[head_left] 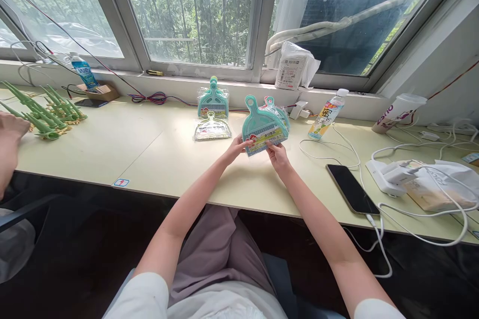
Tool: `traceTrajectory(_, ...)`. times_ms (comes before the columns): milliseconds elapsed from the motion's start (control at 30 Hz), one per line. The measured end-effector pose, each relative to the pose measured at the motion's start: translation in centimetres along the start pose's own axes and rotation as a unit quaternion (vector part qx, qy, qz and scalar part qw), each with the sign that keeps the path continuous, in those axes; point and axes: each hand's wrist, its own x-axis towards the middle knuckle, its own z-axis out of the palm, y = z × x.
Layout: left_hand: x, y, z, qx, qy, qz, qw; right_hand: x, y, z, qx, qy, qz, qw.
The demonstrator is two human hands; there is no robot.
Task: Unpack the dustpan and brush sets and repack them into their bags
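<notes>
A teal mini dustpan and brush set (pixel 262 124) in clear plastic wrap, with a yellowish label along its lower part, is held just above the table. My left hand (pixel 237 149) is closed on its lower left edge, thumb on the front. My right hand (pixel 279 156) grips the bottom edge on the right. Partly hidden behind it is another wrapped dustpan set (pixel 284 118), showing a bit of pink at its handle. To the left, a teal dustpan set (pixel 213 95) leans upright by the wall, with a pale-handled, see-through-looking wrapped pack (pixel 212 132) lying before it.
At right are a juice bottle (pixel 327 117), a phone (pixel 352 189) on a cable, a power strip (pixel 387 179), a tissue pack (pixel 437 189) and a tilted cup (pixel 398 113). Far left, another person's hand (pixel 13 127) is beside spiky green items (pixel 48 114). A window sill backs the table.
</notes>
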Motion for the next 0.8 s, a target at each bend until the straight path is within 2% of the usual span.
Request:
traceTrajectory(267,-0.26,0.14,-0.16,-0.011,-0.008,-0.016,1.0,-0.38,-0.22,0.36,-0.012,0.009,0.011,1.0)
traceTrajectory(433,-0.34,-0.01,-0.02,-0.032,-0.052,-0.027,0.998,-0.27,-0.07,0.36,-0.005,0.002,0.012,1.0)
traceTrajectory(567,-0.42,-0.02,0.13,-0.038,-0.051,-0.034,0.997,-0.12,0.08,0.37,-0.006,0.004,0.016,1.0)
traceTrajectory(800,-0.76,0.65,0.29,-0.036,-0.069,-0.017,0.997,-0.19,0.19,0.47,-0.008,0.008,0.012,1.0)
